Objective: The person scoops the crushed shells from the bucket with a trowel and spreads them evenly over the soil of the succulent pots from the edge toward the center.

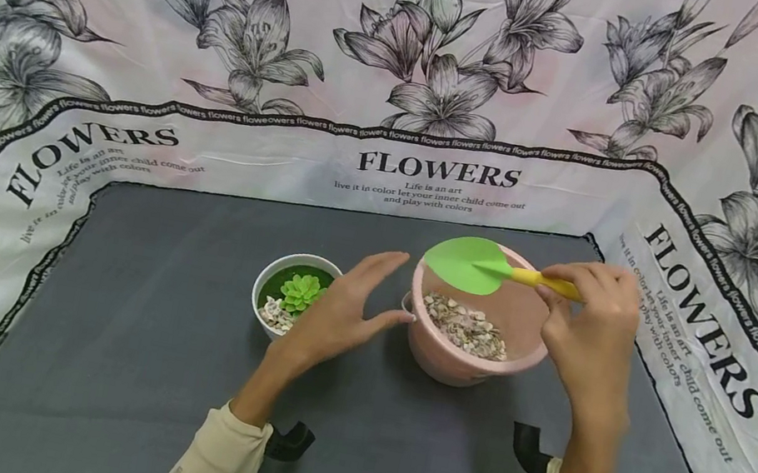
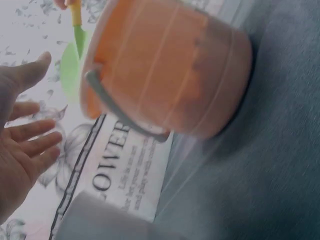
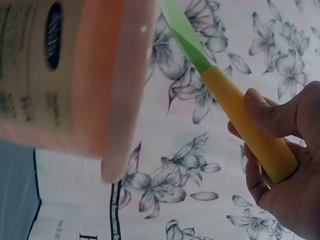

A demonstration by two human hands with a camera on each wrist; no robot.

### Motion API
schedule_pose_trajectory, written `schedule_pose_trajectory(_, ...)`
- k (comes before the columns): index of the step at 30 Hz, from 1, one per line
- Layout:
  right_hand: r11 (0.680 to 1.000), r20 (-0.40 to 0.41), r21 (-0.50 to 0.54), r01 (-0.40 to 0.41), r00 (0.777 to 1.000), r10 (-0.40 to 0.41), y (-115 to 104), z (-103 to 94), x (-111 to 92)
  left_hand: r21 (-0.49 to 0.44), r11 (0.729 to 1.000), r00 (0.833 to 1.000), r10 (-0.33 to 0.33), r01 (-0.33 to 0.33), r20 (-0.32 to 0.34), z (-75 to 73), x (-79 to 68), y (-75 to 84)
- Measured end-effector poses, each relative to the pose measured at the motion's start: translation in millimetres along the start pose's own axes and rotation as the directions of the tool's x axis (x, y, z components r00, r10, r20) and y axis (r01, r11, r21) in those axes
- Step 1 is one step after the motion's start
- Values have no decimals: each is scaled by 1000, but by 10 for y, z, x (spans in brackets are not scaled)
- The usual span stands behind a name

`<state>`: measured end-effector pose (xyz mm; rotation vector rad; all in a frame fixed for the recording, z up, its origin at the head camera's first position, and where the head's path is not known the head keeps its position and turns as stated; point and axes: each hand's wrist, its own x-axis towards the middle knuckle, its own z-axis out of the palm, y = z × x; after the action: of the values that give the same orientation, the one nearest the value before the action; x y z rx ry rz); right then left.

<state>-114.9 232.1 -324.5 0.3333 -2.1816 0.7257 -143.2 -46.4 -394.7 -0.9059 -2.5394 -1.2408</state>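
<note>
Head view: my right fingers (image 1: pixel 588 280) grip the trowel (image 1: pixel 471 266) above the bucket (image 1: pixel 435 360), left fingers (image 1: pixel 384 263) wide; likely scooping gravel (image 1: pixel 465 328), I should dip lower.

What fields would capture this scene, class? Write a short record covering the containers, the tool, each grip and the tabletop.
Bucket: pink, upright, pale chips inside
Pot: white, left of the bucket in the head view; green plant inside
Trowel: green blade held higher than the bucket
Right grip: holding the trowel's yellow handle
Left grip: holding nothing, apart from the bucket
Tabletop: dark grey
</note>
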Motion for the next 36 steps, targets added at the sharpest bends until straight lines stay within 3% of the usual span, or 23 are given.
schedule_pose_trajectory(3, 998, 10, -50, 47, 999, -46, 60, 29, -35, -4, 1000, 1000, -19, 19, 13, 75, 5, 17)
schedule_pose_trajectory(7, 985, 85, -126, 121, 990, -111, 106, 108, -105, 0, 1000, 998, -29, 29, 51, 160, 23, 13)
schedule_pose_trajectory(18, 951, 240, -268, 156, 966, -91, 236, 311, -199, 21, 999, 995, 24, -27, 98, 314, -3, 18)
schedule_pose_trajectory(24, 930, 299, -337, 149, 953, -45, 289, 378, -226, 36, 999, 995, 30, -33, 94, 351, 17, 35)
schedule_pose_trajectory(31, 859, 371, -490, 149, 927, 51, 303, 389, -240, 68, 997, 995, 29, -35, 96, 357, 38, 45)
schedule_pose_trajectory(36, 903, 381, -430, 19, 910, 162, 324, 386, -228, 81, 996, 995, 30, -38, 96, 348, 48, 45)
